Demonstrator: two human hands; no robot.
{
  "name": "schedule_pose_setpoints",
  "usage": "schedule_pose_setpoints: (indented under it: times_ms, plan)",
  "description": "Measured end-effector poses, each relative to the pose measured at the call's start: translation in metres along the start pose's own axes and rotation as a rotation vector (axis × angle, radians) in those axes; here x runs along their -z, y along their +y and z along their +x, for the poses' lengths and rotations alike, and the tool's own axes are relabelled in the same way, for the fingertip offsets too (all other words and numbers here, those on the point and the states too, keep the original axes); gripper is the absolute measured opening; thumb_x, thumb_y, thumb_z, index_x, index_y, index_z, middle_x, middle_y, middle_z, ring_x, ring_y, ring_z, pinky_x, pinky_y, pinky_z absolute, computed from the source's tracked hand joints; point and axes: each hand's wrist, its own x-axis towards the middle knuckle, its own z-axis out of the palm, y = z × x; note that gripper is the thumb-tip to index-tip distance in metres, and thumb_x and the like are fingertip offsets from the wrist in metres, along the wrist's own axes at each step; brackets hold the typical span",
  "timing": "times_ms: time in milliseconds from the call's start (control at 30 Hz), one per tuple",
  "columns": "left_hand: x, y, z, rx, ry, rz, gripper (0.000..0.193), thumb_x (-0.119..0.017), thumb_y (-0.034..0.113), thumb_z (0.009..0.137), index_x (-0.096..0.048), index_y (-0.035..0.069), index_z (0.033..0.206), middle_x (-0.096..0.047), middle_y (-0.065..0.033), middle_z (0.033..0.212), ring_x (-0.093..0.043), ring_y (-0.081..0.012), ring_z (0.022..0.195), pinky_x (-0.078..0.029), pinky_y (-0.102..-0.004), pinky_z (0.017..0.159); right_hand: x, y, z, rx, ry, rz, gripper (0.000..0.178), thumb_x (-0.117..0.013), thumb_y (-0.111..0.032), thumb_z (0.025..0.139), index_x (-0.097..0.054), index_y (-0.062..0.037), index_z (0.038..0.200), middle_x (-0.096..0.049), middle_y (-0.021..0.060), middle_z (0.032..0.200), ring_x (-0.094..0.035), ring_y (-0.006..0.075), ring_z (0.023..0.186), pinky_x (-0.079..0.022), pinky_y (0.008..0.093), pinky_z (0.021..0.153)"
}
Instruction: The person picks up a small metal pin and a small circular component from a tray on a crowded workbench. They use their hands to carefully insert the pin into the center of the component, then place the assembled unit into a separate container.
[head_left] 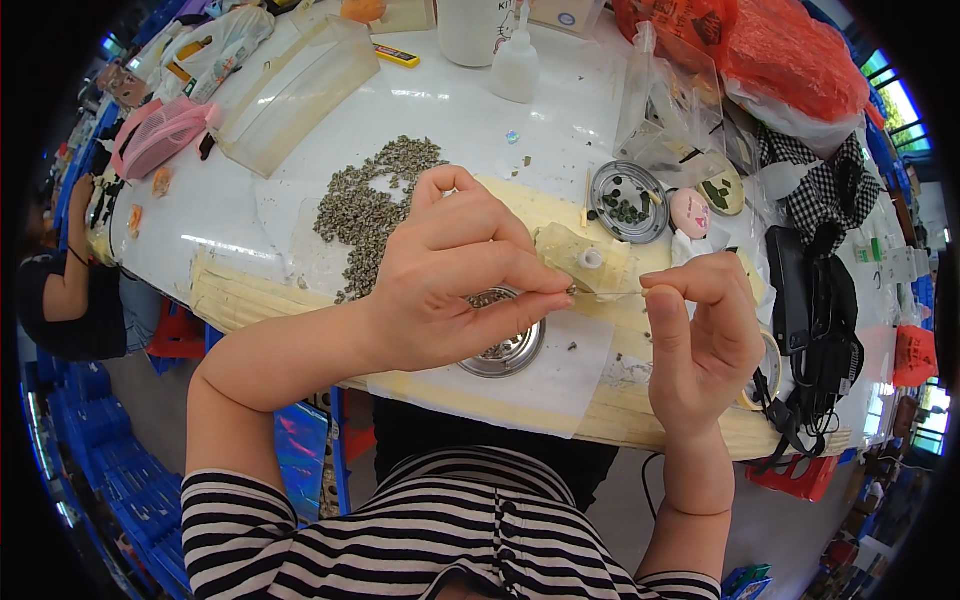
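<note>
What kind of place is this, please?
Probably a small handcraft workshop: the left hand and right hand pinch a thin needle over a white worktable with a pile of tiny beads and metal dishes.

A white bench point(250, 215) carries everything. Near its front edge lie cream paper sheets point(560, 405), and a small steel dish point(512, 352) of grey bits sits on them. Behind it a loose pile of small grey-green beads point(372, 205) spreads over the bare top. To the right rests a round metal tin point(628, 201) holding dark pieces. Farther back stand a white squeeze bottle point(517, 62) and a long clear plastic tray point(295, 95); a pink mesh basket point(160, 135) lies at the left, and red plastic bags point(790, 55) are heaped at the far right.
</note>
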Motion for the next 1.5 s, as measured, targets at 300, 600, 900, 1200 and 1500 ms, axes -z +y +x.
schedule_pose_setpoints:
  times_ms: [300, 600, 900, 1200, 1500]
  plan:
    - [-0.001, 0.0, 0.0, -0.004, 0.003, 0.001, 0.018, -0.085, 0.01, 0.072, -0.074, 0.011, 0.086, -0.061, 0.0044, 0.077, -0.054, -0.0115, 0.069, -0.034, -0.0329, 0.076, -0.002, 0.0, 0.0, 0.005, -0.009, -0.013, 0.009, -0.077, -0.003, 0.081, -0.068, -0.0008, 0.084, -0.061, 0.0055, 0.077, -0.055, 0.0141, 0.067, -0.043, 0.0248, 0.061]
    - [-0.001, -0.001, -0.001, -0.007, 0.006, 0.004, 0.018, -0.085, 0.01, 0.072, -0.074, 0.01, 0.086, -0.06, 0.0044, 0.076, -0.053, -0.0115, 0.068, -0.034, -0.0331, 0.076, 0.0, 0.004, 0.006, 0.051, 0.072, -0.231, 0.011, -0.077, -0.004, 0.08, -0.066, -0.0028, 0.081, -0.059, 0.0047, 0.077, -0.052, 0.0165, 0.069, -0.041, 0.0273, 0.062]
    - [-0.001, -0.002, -0.001, 0.002, 0.015, 0.011, 0.018, -0.085, 0.01, 0.072, -0.074, 0.01, 0.086, -0.061, 0.0044, 0.075, -0.053, -0.0114, 0.068, -0.034, -0.0332, 0.076, -0.002, 0.001, 0.004, 0.108, 0.036, -0.386, 0.012, -0.077, -0.005, 0.078, -0.065, -0.0042, 0.08, -0.056, 0.0048, 0.076, -0.051, 0.0191, 0.069, -0.039, 0.0292, 0.063]
    - [-0.001, 0.0, 0.0, 0.009, 0.012, 0.016, 0.017, -0.085, 0.01, 0.072, -0.074, 0.011, 0.085, -0.06, 0.0047, 0.074, -0.053, -0.0114, 0.068, -0.034, -0.033, 0.076, 0.001, 0.001, 0.0, -0.029, 0.009, 0.041, 0.008, -0.074, -0.001, 0.082, -0.066, -0.001, 0.083, -0.058, 0.0045, 0.078, -0.051, 0.0137, 0.07, -0.041, 0.025, 0.062]
    - [-0.001, 0.001, 0.0, 0.013, 0.006, 0.011, 0.017, -0.085, 0.01, 0.072, -0.074, 0.011, 0.085, -0.061, 0.005, 0.075, -0.053, -0.0113, 0.068, -0.034, -0.0331, 0.077, -0.001, 0.002, 0.0, 0.01, -0.014, 0.009, 0.01, -0.076, -0.003, 0.082, -0.067, -0.0002, 0.084, -0.058, 0.0048, 0.077, -0.052, 0.0131, 0.068, -0.042, 0.024, 0.061]
